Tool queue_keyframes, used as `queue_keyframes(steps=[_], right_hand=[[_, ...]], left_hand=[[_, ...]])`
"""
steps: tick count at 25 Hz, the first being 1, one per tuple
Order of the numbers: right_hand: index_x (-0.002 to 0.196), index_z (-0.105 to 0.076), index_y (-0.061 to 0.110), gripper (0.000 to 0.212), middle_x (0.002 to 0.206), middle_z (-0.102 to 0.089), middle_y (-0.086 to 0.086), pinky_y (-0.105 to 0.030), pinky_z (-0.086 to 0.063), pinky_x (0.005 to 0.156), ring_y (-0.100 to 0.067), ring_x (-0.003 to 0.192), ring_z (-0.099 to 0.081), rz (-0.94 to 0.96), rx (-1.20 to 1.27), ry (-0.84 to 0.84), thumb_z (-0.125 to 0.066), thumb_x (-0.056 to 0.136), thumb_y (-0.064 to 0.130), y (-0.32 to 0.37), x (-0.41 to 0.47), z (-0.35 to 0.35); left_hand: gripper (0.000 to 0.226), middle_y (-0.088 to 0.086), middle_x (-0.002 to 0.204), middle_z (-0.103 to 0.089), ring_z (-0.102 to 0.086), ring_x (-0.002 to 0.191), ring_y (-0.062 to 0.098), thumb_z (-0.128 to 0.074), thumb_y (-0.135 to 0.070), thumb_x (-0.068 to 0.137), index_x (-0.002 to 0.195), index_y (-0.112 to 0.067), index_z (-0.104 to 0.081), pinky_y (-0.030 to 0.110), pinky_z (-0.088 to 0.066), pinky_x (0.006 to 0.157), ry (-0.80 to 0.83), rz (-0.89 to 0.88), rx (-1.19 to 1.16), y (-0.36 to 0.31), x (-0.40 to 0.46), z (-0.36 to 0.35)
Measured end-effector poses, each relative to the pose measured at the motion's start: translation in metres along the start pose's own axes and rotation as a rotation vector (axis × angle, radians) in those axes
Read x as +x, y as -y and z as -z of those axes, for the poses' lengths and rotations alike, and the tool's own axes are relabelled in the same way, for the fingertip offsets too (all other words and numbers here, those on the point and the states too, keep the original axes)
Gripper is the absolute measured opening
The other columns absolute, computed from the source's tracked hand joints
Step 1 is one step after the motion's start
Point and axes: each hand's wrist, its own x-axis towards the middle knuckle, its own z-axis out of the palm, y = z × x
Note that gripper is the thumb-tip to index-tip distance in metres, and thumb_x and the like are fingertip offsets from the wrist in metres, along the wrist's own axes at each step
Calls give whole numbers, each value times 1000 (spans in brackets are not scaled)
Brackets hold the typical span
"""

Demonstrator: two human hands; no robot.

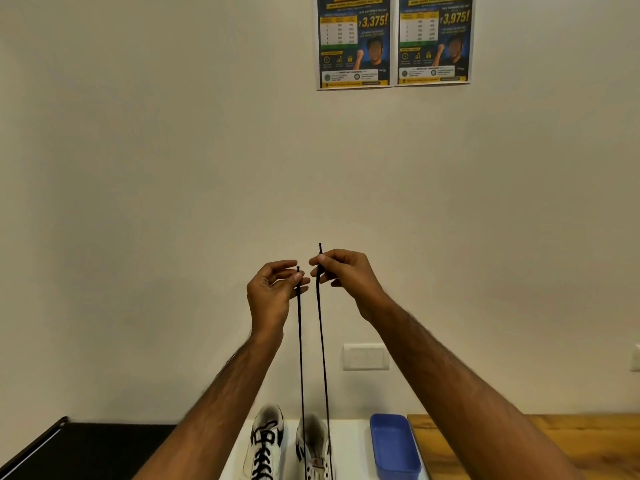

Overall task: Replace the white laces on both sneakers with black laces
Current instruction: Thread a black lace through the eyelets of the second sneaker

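Two white sneakers stand side by side at the bottom centre. The left sneaker carries a black lace criss-crossed through its eyelets. From the right sneaker two strands of a black lace run straight up, pulled taut. My left hand pinches the left strand near its tip, and my right hand pinches the right strand, whose tip pokes out above the fingers. Both hands are raised high above the shoes, close together in front of the wall.
A blue plastic tray lies right of the sneakers on a white surface. A wooden tabletop extends to the right, a black surface to the left. Two posters and a wall socket plate are on the wall.
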Motion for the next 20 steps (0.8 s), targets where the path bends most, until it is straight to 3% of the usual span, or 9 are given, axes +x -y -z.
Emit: queue_keyframes(steps=[5, 8, 11, 14, 17, 20], right_hand=[[108, -76, 11, 23, 86, -73, -7, -32, -53, 86, -17, 83, -70, -9, 116, 49, -59, 101, 25, -2, 3, 1], [109, -75, 8, 23, 78, -63, -5, -28, -54, 72, -16, 70, -62, -46, 169, 75, -59, 102, 23, -7, 2, 4], [109, -75, 10, 22, 73, -54, -1, -23, -43, 55, -10, 61, -49, -101, 175, 57, -59, 102, 24, -21, -3, 7], [108, -75, 12, 19, 67, -50, 1, -21, -32, 48, -8, 55, -39, -156, 134, 36, -61, 100, 22, -44, -9, 17], [108, -71, 17, 16, 64, -53, 1, -20, -30, 46, -8, 53, -40, -235, -129, 27, -60, 97, 16, -91, -23, 30], [102, -64, 25, 16, 74, -63, -3, -28, -44, 54, -18, 65, -57, -319, -574, 56, -55, 95, 13, -175, -45, 35]], left_hand=[[19, 16, 93, -70, -75, 82, 32, -70, 6, 89, 105, -4, -69, 42, -63, 70, -30, -74, -32, -14, 19, 0], [18, 16, 94, -71, -75, 82, 31, -70, 5, 90, 107, -3, -69, 43, -63, 68, 12, -58, 26, -7, 18, 2], [18, 13, 92, -70, -75, 81, 30, -70, 4, 90, 107, -2, -69, 40, -62, 61, 37, -23, 40, 8, 4, 6], [16, 7, 93, -70, -69, 67, 23, -71, -1, 91, 106, -7, -71, 33, -54, 47, 73, -15, 98, 27, 0, 14], [14, -12, 93, -71, -55, 56, 4, -70, -10, 93, 99, -22, -73, 22, -44, 55, 185, -84, 508, 62, 0, 41], [18, -15, 101, -65, -60, 80, 4, -63, -17, 97, 103, -32, -72, 25, -41, 66, 585, -213, 1214, 122, -15, 81]])
